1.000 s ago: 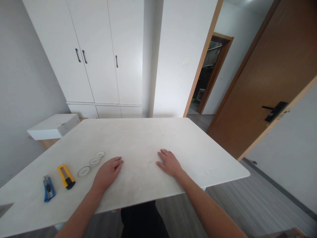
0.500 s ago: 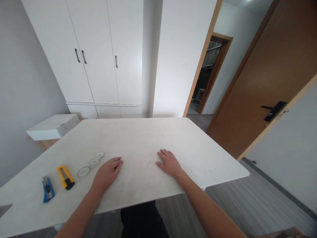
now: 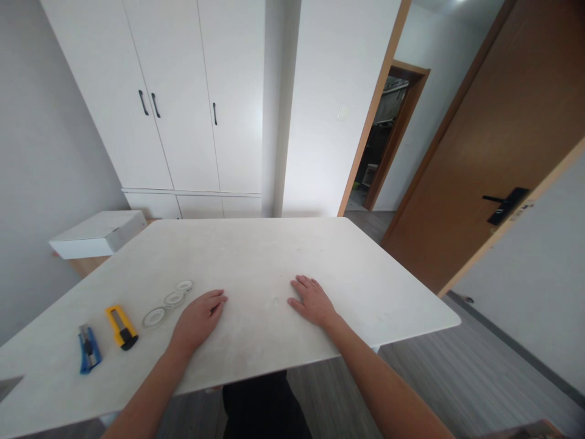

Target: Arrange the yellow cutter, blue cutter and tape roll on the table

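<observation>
Resting on table point(image 3: 256, 350): both hands, apart. Left hand point(image 3: 200, 320) loosely open, fingers together and slightly bent. Right hand point(image 3: 313, 300) open, palm down, fingers spread. Three rolls point(image 3: 167, 301), clear, in a slanting row on the table, near left hand on its outer side. Left of the rolls: yellow cutter point(image 3: 121, 328), then blue cutter point(image 3: 90, 350). Cabinet point(image 3: 183, 146) behind table; brown door point(image 3: 484, 134) open at right.
</observation>
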